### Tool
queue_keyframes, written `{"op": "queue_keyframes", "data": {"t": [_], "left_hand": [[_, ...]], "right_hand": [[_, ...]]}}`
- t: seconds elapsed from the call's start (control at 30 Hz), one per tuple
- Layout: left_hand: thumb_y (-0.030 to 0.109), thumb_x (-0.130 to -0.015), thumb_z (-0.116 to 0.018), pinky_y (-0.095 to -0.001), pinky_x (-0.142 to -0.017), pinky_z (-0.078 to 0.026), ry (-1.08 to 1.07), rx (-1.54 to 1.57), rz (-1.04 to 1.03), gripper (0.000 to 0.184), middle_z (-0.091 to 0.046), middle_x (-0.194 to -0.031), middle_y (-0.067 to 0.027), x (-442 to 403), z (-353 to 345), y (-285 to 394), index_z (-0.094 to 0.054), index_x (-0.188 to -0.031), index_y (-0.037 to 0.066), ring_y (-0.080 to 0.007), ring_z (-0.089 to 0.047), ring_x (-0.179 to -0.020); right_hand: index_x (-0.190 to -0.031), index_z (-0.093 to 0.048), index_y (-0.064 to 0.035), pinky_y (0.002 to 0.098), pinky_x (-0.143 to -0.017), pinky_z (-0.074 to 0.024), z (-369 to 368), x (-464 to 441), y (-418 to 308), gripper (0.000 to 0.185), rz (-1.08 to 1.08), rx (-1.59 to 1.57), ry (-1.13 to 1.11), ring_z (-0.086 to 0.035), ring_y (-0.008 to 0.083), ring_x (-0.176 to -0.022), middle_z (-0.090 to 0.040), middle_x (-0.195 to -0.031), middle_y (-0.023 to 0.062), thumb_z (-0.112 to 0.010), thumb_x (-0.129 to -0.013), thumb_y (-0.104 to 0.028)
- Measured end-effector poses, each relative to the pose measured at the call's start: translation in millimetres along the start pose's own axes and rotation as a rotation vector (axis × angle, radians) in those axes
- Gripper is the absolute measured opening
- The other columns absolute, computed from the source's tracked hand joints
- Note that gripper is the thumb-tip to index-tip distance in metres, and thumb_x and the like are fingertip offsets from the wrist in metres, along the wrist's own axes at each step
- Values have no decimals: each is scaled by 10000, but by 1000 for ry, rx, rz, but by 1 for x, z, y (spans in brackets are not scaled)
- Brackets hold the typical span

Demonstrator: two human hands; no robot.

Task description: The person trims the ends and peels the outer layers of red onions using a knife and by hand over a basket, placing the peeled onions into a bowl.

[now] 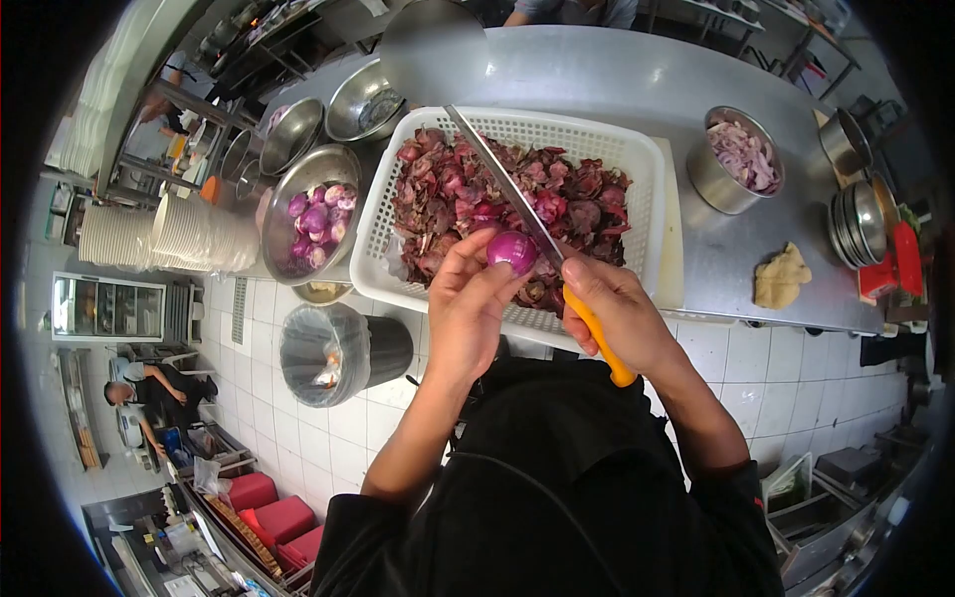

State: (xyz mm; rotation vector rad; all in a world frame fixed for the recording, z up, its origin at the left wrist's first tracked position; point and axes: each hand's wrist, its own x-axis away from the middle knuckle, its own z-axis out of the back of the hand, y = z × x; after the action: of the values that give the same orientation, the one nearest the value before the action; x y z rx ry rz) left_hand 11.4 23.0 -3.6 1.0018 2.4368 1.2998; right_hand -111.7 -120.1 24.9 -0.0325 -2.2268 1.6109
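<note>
To my right, bare table (711,254) gave room to pass between the white basket (649,184) and the yellow cloth (783,277), with the metal pot (719,192) standing farther out. On my left, the steel bowl (278,221) sat just beside the basket, leaving little passage there. The knife (509,191) in my right hand (619,306) slanted above the basket, barring a straight crossing.

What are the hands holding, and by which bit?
The left hand holds a purple onion by its lower left side in the picture; the right hand holds a knife by its orange handle.
</note>
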Motion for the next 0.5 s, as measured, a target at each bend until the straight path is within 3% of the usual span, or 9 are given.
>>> {"op": "queue_keyframes", "data": {"t": [0.13, 0.2, 0.27, 0.33, 0.37, 0.43, 0.47, 0.5], "left_hand": [[23, -909, -557, -464, -1068, -474, -87, 297, 173, 432, -598, -1247, -185, -2, 7, 12, -480, -1332, -16, -334, -602, -1183], [55, -918, -569, -471, -1074, -469, -122, 350, 207, 451, -595, -1263, -192, -3, 9, 17, -466, -1351, -22, -361, -584, -1210], [73, -926, -580, -472, -1075, -469, -124, 345, 215, 468, -595, -1266, -190, -3, 11, 19, -455, -1367, -24, -360, -584, -1211], [75, -934, -589, -467, -1072, -474, -74, 274, 164, 479, -600, -1256, -179, -3, 14, 19, -446, -1380, -22, -330, -602, -1184], [62, -939, -604, -460, -1064, -484, -60, 234, 144, 474, -601, -1249, -159, -4, 23, 17, -452, -1379, -25, -268, -622, -1137], [61, -936, -611, -447, -1076, -478, -17, 208, 115, 465, -593, -1275, -189, -1, 28, 22, -464, -1369, -24, -344, -588, -1206], [34, -935, -602, -439, -1055, -496, -5, 164, 88, 463, -611, -1248, -166, 0, 30, 25, -467, -1375, -21, -293, -610, -1172], [33, -935, -599, -438, -1050, -501, 12, 146, 65, 461, -616, -1238, -158, 1, 33, 31, -470, -1374, -21, -281, -616, -1158]], "right_hand": [[-1467, -459, -65, 239, -468, -379, 8, -4, 5, 544, -45, 1, 51, -456, 70, -495, -494, -606, -13, -472, -1043, -407], [-1340, -487, -69, 243, -463, -379, 11, -5, 4, 459, -80, 9, 85, -457, 80, -490, -495, -604, 1, -465, -1044, -420], [-1068, -564, -67, 253, -454, -384, 13, -5, -4, 389, -106, 29, 100, -462, 101, -483, -495, -609, 29, -456, -1044, -439], [-1280, -515, -54, 251, -449, -375, 8, -1, -9, 433, -48, 134, 180, -454, 100, -480, -494, -609, 29, -445, -1051, -414], [-1386, -491, -47, 249, -446, -370, 6, -1, -9, 488, -11, 186, 201, -450, 100, -479, -494, -610, 29, -439, -1055, -402], [-1557, -286, -98, 252, -439, -357, 13, -4, -5, 583, 45, 125, 81, -427, 101, -469, -486, -606, 25, -424, -1062, -374], [-1473, -424, -120, 263, -422, -335, 11, -3, -6, 495, 3, 31, 153, -399, 107, -435, -467, -592, 25, -433, -1055, -384], [-1415, -463, -102, 258, -432, -343, 15, -5, -7, 451, -77, -129, 58, -404, 109, -440, -471, -600, 26, -451, -1049, -365]]}}
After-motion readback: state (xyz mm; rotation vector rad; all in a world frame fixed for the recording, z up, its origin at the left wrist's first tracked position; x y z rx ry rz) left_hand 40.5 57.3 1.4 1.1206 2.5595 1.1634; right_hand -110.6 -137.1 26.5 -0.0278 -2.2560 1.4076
